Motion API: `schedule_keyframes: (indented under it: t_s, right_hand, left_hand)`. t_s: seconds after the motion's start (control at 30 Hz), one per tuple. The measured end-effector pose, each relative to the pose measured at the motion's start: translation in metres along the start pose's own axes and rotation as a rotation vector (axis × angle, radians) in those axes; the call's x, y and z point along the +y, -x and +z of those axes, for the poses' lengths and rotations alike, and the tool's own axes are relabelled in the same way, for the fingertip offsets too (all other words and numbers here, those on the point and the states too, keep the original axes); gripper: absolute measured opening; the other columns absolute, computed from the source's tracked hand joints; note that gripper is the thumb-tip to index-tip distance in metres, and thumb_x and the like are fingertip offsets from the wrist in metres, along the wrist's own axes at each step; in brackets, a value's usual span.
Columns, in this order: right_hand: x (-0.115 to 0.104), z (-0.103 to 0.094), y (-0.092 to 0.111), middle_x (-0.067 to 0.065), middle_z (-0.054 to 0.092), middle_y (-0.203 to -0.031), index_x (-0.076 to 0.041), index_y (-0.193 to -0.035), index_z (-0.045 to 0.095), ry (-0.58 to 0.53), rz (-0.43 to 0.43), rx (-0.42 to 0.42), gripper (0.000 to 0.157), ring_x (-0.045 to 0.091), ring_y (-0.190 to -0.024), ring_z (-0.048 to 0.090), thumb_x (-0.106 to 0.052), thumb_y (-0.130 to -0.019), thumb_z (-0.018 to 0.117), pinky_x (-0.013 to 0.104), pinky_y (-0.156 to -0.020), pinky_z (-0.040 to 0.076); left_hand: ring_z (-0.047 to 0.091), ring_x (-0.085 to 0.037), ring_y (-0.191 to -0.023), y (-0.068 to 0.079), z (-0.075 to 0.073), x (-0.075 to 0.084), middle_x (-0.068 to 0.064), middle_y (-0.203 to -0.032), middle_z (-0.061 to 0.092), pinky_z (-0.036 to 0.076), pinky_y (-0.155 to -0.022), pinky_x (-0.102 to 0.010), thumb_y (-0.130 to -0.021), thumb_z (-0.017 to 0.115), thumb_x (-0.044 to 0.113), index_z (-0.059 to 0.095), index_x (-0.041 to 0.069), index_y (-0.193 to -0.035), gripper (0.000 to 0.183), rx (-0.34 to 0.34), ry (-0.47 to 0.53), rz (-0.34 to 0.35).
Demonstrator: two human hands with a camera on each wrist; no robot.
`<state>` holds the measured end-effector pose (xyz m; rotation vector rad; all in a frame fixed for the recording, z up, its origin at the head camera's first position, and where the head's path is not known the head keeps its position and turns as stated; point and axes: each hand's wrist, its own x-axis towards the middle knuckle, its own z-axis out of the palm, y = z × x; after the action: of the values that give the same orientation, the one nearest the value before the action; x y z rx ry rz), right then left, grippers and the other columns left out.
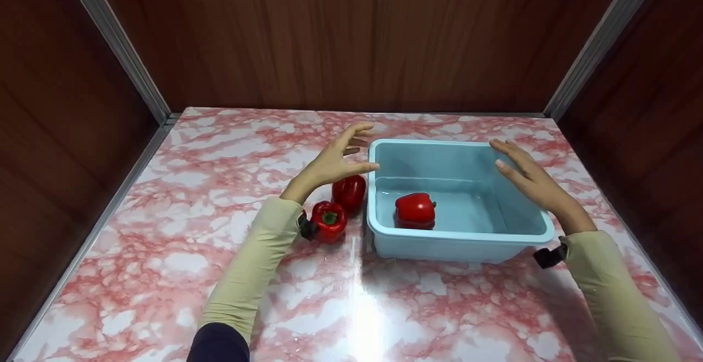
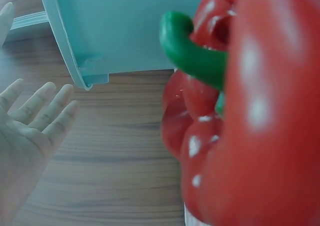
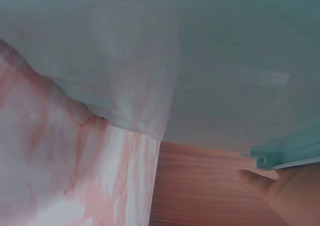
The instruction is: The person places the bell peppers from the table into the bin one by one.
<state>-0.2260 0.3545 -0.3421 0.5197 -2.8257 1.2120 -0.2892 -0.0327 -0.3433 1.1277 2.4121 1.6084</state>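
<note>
A light blue plastic bin (image 1: 456,244) stands right of the table's middle, with one red bell pepper (image 1: 416,211) lying inside. Just outside its left wall are two more peppers, one at the back (image 1: 349,194) and one in front (image 1: 329,224) showing its green stem. My left hand (image 1: 338,159) hovers over them by the bin's left rim, fingers spread and holding nothing; the left wrist view shows a pepper (image 2: 275,121) close up. At the right rim is my right hand (image 1: 530,181), fingers extended; whether it touches the rim I cannot tell.
The table (image 1: 181,230) has a red and white marbled top. Brown wood-grain panels (image 1: 351,38) close off the back and both sides, with grey metal strips (image 1: 118,43) at the corners. A bright glare lies on the near tabletop.
</note>
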Motion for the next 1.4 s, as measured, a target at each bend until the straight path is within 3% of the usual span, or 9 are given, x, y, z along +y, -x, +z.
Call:
schedule_keyframes:
  t_s: [0.13, 0.33, 0.53, 0.67, 0.9, 1.17, 1.4]
  right_hand:
    - [0.004, 0.000, -0.002, 0.017, 0.014, -0.153, -0.009, -0.146, 0.027, 0.004, 0.003, 0.005, 0.052, 0.035, -0.142, -0.003, -0.022, -0.098, 0.045, 0.065, -0.107, -0.002]
    - [0.034, 0.001, -0.010, 0.010, 0.015, -0.154, -0.022, -0.147, 0.028, 0.021, 0.007, 0.017, 0.052, 0.030, -0.143, -0.003, -0.026, -0.098, 0.045, 0.064, -0.107, -0.003]
    - [0.042, 0.001, -0.011, 0.007, 0.015, -0.155, -0.026, -0.146, 0.027, 0.015, -0.011, 0.013, 0.052, 0.027, -0.143, -0.003, -0.027, -0.098, 0.045, 0.063, -0.108, -0.003]
    - [0.036, 0.000, -0.009, 0.008, 0.013, -0.155, -0.022, -0.147, 0.027, 0.004, -0.004, 0.007, 0.052, 0.027, -0.143, -0.004, -0.026, -0.098, 0.045, 0.064, -0.107, -0.003]
    - [0.002, 0.000, 0.000, 0.016, 0.015, -0.153, -0.008, -0.146, 0.027, -0.007, -0.002, 0.004, 0.052, 0.035, -0.142, -0.003, -0.022, -0.098, 0.044, 0.064, -0.107, -0.003]
    - [-0.001, 0.000, 0.000, 0.018, 0.016, -0.153, -0.007, -0.145, 0.028, -0.006, -0.014, 0.005, 0.052, 0.036, -0.141, -0.001, -0.023, -0.098, 0.045, 0.064, -0.107, -0.002]
    - [-0.001, 0.000, 0.000, 0.018, 0.014, -0.153, -0.008, -0.146, 0.028, -0.008, 0.000, 0.004, 0.052, 0.036, -0.141, -0.002, -0.023, -0.098, 0.044, 0.065, -0.106, -0.002]
  left_hand:
    - [0.048, -0.027, -0.121, 0.003, -0.001, -0.002, -0.012, -0.134, 0.045, 0.037, -0.104, -0.045, -0.079, 0.074, 0.022, 0.035, 0.014, -0.139, 0.073, 0.003, 0.001, -0.012]
    - [0.048, -0.026, -0.121, 0.005, -0.002, -0.005, -0.013, -0.133, 0.046, 0.037, -0.104, -0.045, -0.079, 0.074, 0.022, 0.035, 0.014, -0.139, 0.072, 0.007, 0.003, -0.014]
    - [0.046, -0.033, -0.123, 0.006, -0.003, -0.009, -0.014, -0.134, 0.045, 0.035, -0.105, -0.046, -0.078, 0.075, 0.023, 0.035, 0.014, -0.139, 0.073, 0.012, 0.024, -0.018]
    - [0.046, -0.034, -0.121, 0.007, -0.003, -0.010, -0.015, -0.134, 0.045, 0.036, -0.104, -0.048, -0.078, 0.075, 0.019, 0.035, 0.012, -0.138, 0.072, 0.013, 0.021, -0.002]
    - [0.047, -0.033, -0.120, 0.009, -0.004, -0.013, -0.016, -0.133, 0.046, 0.036, -0.103, -0.049, -0.078, 0.075, 0.024, 0.035, 0.010, -0.138, 0.073, 0.017, 0.019, 0.002]
    - [0.049, -0.028, -0.120, 0.012, -0.007, -0.012, -0.013, -0.133, 0.047, 0.038, -0.103, -0.043, -0.078, 0.075, 0.021, 0.036, 0.012, -0.138, 0.072, 0.017, 0.011, -0.017]
    - [0.048, -0.030, -0.120, 0.013, -0.007, -0.015, -0.014, -0.133, 0.047, 0.037, -0.103, -0.048, -0.078, 0.075, 0.024, 0.036, 0.011, -0.137, 0.073, 0.020, 0.027, -0.016]
